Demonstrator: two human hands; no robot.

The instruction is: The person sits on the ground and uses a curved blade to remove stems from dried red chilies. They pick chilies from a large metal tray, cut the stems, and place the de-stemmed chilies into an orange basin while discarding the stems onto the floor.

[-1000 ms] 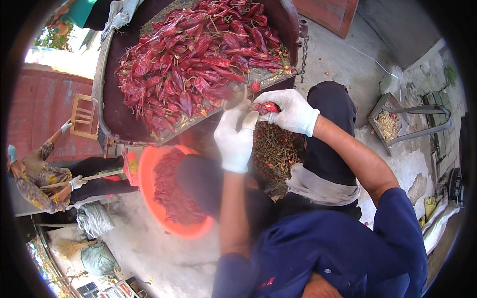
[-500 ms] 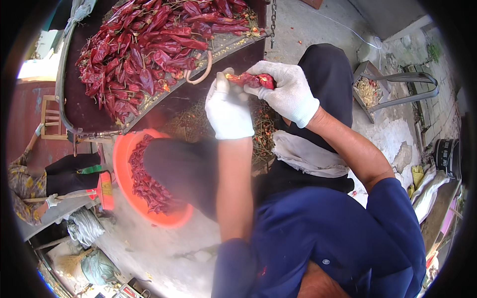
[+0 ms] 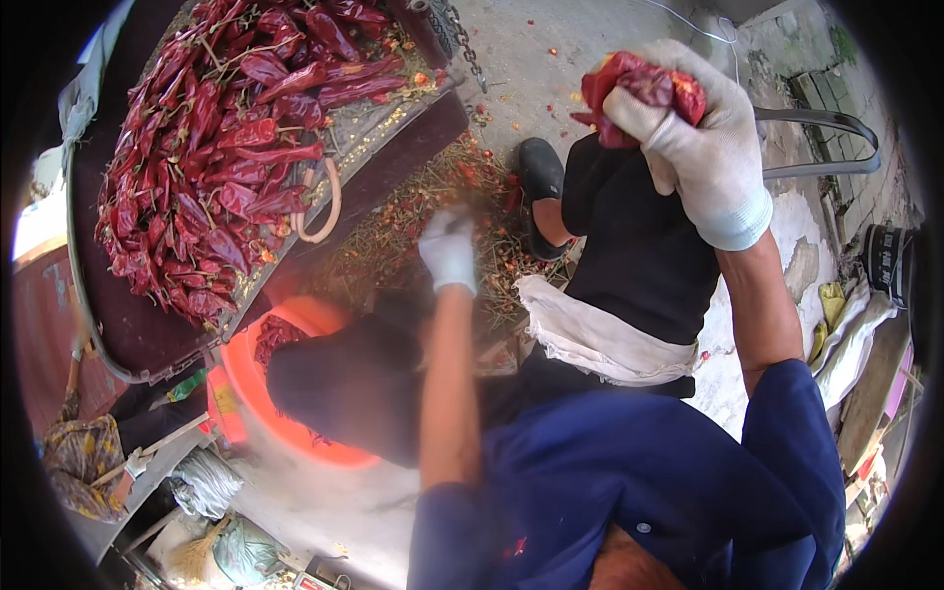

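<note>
My right hand [image 3: 706, 147], in a white knit glove, is raised over my right leg and closed around crumpled dried red chili peppers [image 3: 644, 90]. Lower and to the left is my gloved left hand [image 3: 448, 251], above the stems and pepper scraps [image 3: 393, 246] strewn on the floor. Motion smears its fingers, so whether it holds anything is unclear. A large heap of dried red chilies [image 3: 211, 147] lies on the dark red metal cart [image 3: 393, 157] at the far left. My left knee partly hides an orange basin [image 3: 317, 317] with more red chilies inside.
A tan hoop handle [image 3: 334, 211] sticks out from the cart's edge, and a chain [image 3: 467, 49] hangs at its corner. Another person [image 3: 84, 457] works at the far left, holding a stick. A black strap-like handle [image 3: 826, 143] stands right of my raised hand.
My hands have come apart. The right has gone up and right with the peppers, while the left has dropped toward the floor scraps. The whole view has shifted too.
</note>
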